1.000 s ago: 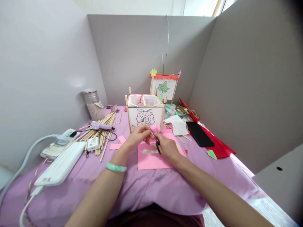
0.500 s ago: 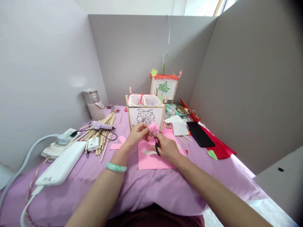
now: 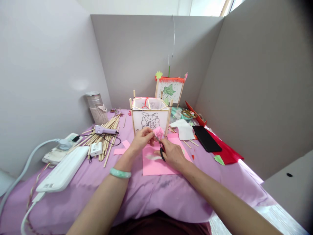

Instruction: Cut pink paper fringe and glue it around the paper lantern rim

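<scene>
My left hand (image 3: 142, 139) pinches a small pink fringed paper piece (image 3: 158, 132) in front of the lantern. In my right hand (image 3: 173, 153) is a pair of black-handled scissors (image 3: 162, 152), its blades up against the fringed paper. Under both hands lies a pink paper sheet (image 3: 153, 168), with a whitish scrap on it. Just behind stands a square stick-framed lantern (image 3: 150, 120) with a rabbit drawn on its front panel and a red cord across its top.
A heap of wooden sticks (image 3: 110, 125), a lilac glue gun (image 3: 105, 130) and a white power bank (image 3: 64, 169) lie to the left. On the right are a black phone (image 3: 206, 138) and red cloth (image 3: 231, 155). Another lantern (image 3: 170, 91) stands at the back.
Hardly anything differs. Both hands, the scissors and the fringed pink paper stay in nearly the same place; the view has shifted very slightly.
</scene>
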`<action>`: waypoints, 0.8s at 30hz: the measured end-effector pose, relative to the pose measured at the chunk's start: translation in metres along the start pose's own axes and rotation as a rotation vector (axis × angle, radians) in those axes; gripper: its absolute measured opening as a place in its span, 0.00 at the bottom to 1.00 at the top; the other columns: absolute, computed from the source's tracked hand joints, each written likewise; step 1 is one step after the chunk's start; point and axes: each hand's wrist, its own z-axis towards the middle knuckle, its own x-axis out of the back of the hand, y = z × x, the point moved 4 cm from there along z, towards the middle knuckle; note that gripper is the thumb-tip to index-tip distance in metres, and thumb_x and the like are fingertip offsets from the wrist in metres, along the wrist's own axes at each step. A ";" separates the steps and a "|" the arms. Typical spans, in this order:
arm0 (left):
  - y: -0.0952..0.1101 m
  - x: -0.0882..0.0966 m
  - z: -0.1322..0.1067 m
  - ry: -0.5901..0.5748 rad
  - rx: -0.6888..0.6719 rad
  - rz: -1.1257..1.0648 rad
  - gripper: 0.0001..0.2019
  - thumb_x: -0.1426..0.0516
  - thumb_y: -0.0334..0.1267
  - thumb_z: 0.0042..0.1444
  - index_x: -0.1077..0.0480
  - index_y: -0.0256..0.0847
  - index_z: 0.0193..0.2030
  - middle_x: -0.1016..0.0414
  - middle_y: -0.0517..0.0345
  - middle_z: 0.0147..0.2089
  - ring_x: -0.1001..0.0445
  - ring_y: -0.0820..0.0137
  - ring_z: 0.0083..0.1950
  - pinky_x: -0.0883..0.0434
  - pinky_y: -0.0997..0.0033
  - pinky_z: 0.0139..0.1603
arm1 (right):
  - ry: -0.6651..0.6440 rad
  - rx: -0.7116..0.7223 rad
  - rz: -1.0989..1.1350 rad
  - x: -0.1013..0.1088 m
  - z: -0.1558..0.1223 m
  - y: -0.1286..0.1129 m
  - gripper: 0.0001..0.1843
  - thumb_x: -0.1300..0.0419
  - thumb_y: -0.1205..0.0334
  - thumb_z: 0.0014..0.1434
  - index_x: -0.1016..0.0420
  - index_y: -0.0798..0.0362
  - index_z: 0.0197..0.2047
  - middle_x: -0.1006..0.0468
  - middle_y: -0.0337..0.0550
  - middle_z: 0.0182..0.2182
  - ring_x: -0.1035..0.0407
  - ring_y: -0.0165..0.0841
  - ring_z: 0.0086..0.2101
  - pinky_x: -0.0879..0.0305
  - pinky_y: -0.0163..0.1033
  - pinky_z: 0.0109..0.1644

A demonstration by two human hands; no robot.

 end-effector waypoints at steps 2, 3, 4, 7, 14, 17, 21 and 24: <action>-0.001 0.000 0.000 -0.009 -0.002 -0.005 0.11 0.41 0.41 0.49 0.39 0.38 0.30 0.26 0.59 0.23 0.31 0.76 0.20 0.31 0.74 0.24 | 0.002 0.004 -0.001 -0.001 0.000 0.000 0.16 0.46 0.51 0.60 0.35 0.53 0.46 0.25 0.43 0.36 0.29 0.35 0.35 0.45 0.35 0.32; -0.001 0.000 0.000 -0.011 -0.003 -0.006 0.11 0.41 0.41 0.49 0.38 0.38 0.30 0.26 0.59 0.24 0.31 0.76 0.20 0.31 0.74 0.24 | 0.005 0.007 -0.003 -0.001 0.000 0.000 0.16 0.47 0.51 0.61 0.35 0.53 0.46 0.25 0.43 0.36 0.29 0.35 0.35 0.45 0.35 0.32; -0.001 0.000 0.000 -0.013 -0.004 -0.006 0.11 0.41 0.41 0.49 0.38 0.37 0.30 0.26 0.59 0.24 0.31 0.76 0.20 0.31 0.74 0.24 | 0.007 0.010 -0.006 -0.001 0.001 0.000 0.16 0.47 0.51 0.61 0.35 0.54 0.46 0.25 0.43 0.36 0.28 0.35 0.35 0.45 0.35 0.32; 0.000 -0.001 0.000 -0.025 -0.006 -0.003 0.11 0.42 0.42 0.49 0.38 0.37 0.30 0.26 0.58 0.24 0.30 0.75 0.20 0.31 0.74 0.24 | 0.011 0.008 -0.015 -0.002 0.001 0.000 0.17 0.46 0.50 0.61 0.35 0.54 0.45 0.24 0.43 0.35 0.28 0.35 0.34 0.46 0.34 0.31; 0.001 0.000 -0.001 -0.022 0.001 -0.005 0.11 0.42 0.42 0.50 0.39 0.37 0.30 0.25 0.58 0.25 0.30 0.76 0.20 0.31 0.74 0.24 | -0.010 -0.026 -0.024 -0.001 0.002 0.001 0.14 0.46 0.51 0.61 0.33 0.54 0.41 0.24 0.42 0.31 0.28 0.34 0.31 0.47 0.34 0.29; -0.001 0.000 0.000 -0.028 0.013 -0.003 0.11 0.42 0.42 0.50 0.39 0.37 0.30 0.25 0.58 0.25 0.30 0.76 0.20 0.31 0.74 0.24 | 0.003 -0.027 -0.029 0.000 0.002 0.002 0.15 0.46 0.50 0.61 0.33 0.54 0.42 0.24 0.42 0.32 0.28 0.34 0.32 0.47 0.34 0.29; -0.003 -0.002 -0.001 -0.062 0.036 0.007 0.11 0.42 0.41 0.49 0.39 0.37 0.29 0.25 0.57 0.25 0.30 0.76 0.20 0.31 0.74 0.23 | 0.025 -0.013 -0.016 -0.001 0.002 0.003 0.17 0.45 0.49 0.60 0.34 0.54 0.43 0.24 0.42 0.34 0.28 0.33 0.33 0.47 0.34 0.30; -0.003 -0.004 -0.001 -0.086 0.037 0.013 0.10 0.42 0.40 0.49 0.39 0.37 0.29 0.25 0.56 0.25 0.30 0.76 0.20 0.31 0.74 0.23 | 0.032 0.002 -0.009 -0.003 0.002 0.004 0.17 0.46 0.48 0.60 0.35 0.53 0.43 0.24 0.42 0.34 0.28 0.33 0.32 0.47 0.34 0.29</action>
